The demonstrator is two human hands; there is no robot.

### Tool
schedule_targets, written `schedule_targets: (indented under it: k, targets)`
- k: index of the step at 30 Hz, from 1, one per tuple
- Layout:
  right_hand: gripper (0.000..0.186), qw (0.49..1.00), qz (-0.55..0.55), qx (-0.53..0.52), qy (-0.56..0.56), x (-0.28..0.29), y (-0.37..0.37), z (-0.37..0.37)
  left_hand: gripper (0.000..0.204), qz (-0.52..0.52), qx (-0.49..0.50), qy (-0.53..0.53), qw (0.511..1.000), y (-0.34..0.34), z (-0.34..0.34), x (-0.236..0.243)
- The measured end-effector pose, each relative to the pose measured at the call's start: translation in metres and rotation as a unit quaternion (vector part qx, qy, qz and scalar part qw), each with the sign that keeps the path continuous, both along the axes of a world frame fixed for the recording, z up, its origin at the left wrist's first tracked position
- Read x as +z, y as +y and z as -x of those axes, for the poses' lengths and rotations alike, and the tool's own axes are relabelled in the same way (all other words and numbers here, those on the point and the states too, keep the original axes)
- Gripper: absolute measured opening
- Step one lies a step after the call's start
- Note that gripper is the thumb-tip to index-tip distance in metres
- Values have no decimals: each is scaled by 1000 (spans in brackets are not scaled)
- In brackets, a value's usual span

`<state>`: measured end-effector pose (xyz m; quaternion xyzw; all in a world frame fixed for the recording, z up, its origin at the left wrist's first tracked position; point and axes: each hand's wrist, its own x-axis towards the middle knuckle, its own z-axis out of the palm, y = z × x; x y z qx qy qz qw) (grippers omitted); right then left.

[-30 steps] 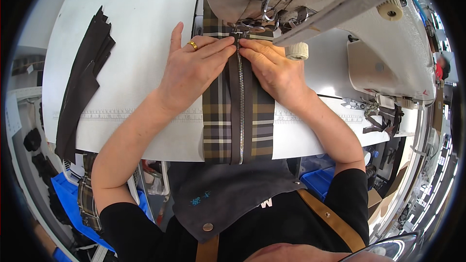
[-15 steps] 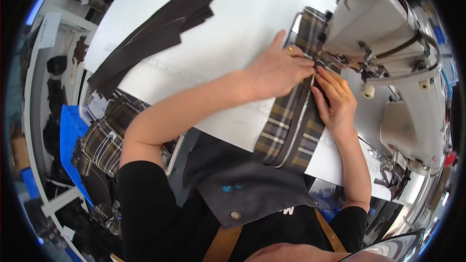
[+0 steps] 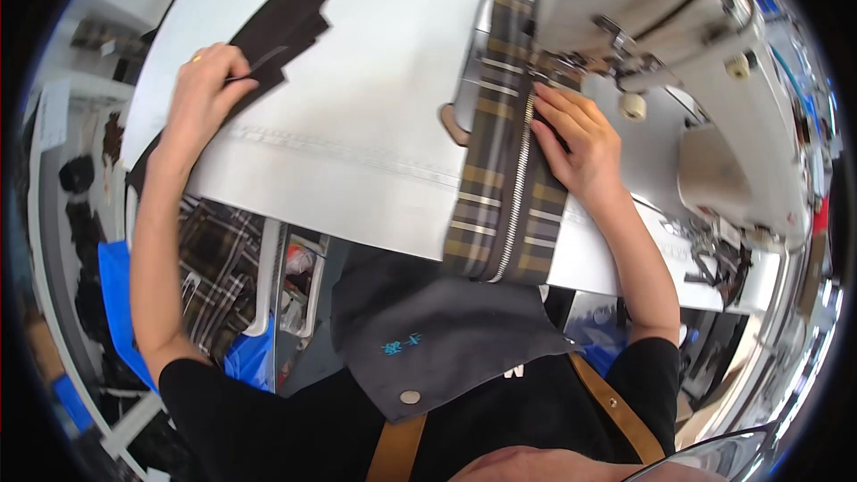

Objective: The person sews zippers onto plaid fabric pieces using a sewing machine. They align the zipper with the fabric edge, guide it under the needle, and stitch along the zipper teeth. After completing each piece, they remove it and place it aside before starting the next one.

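Note:
My left hand [image 3: 205, 94] is over the fanned stack of dark fabric strips [image 3: 299, 13] at the far left of the white table, thumb and fingers closed on the top strip. A thin pale thread or edge shows by its fingertips. My right hand [image 3: 580, 138] lies on a plaid fabric piece [image 3: 478, 214] with a metal zipper [image 3: 511, 223] along it, fingers stretched flat beside the zipper. The piece lies lengthwise on the table, its far part beside the needle area of a sewing machine [image 3: 638, 27]. Its near end reaches the table's front edge.
A brown-tipped tool or lever [image 3: 453, 123] lies left of the plaid piece. Below the table's left edge, more plaid fabric [image 3: 219, 259] sits in a bin beside blue plastic [image 3: 116, 295]. Dark scraps [image 3: 728, 263] lie at the machine's right base.
My left hand has left the zipper near the needle and moved far left to the dark strips. My right hand has stayed on the plaid piece. The view has shifted slightly.

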<state>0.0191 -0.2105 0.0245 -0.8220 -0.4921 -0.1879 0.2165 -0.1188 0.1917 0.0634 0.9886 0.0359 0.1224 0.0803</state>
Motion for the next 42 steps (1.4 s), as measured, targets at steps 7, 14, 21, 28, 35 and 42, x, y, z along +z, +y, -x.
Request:
schedule_targets:
  k: [7,14,21,28,35,42]
  targets:
    - [20,1000,-15,-26,2,-9,-11,-1,39,379,-77,120,914,-119,12,72]
    - [21,999,-34,0,-7,-10,-6,-2,50,406,-214,201,866,-141,-10,26]
    - [23,1000,-27,-6,2,-11,-8,-3,57,-147,-316,-4,937,-122,-36,-22]
    - [22,1000,-26,-13,2,-12,-8,-3,49,-76,-350,-31,933,-125,-50,-23]
    - [23,999,-27,-14,12,-10,-9,-3,38,7,-308,-107,945,-183,-62,-25]
    - [24,999,-33,-13,24,-9,-7,-2,39,-18,-319,-83,944,-197,-88,-42]
